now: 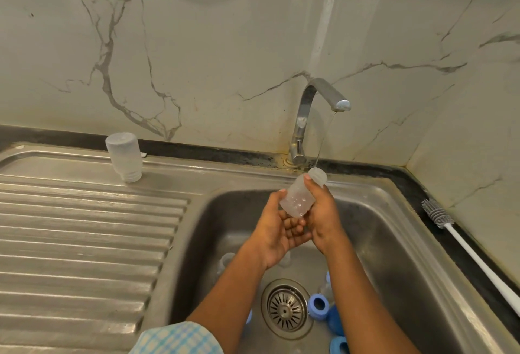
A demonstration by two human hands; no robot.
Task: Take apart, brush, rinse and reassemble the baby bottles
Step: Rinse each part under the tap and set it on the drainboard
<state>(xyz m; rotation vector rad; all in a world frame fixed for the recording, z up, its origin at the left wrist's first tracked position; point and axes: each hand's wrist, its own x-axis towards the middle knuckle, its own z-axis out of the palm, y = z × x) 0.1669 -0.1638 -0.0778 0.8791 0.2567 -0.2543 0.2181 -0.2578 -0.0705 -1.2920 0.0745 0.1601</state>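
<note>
A clear baby bottle body [299, 198] is held over the sink bowl, tilted with its open neck up toward the thin stream of water falling from the tap [318, 100]. My right hand [323, 213] grips it from the right side. My left hand [277, 231] cups its base from below, thumb against its left side. A second clear bottle body [123, 156] stands upside down on the draining board. Blue screw rings [318, 305] and clear parts lie on the sink floor beside the drain [285, 308].
A long white bottle brush [475, 258] with a grey head lies on the dark counter strip to the right of the sink [394, 241]. The ribbed steel draining board [84, 235] fills the left. Marble wall panels stand behind and to the right.
</note>
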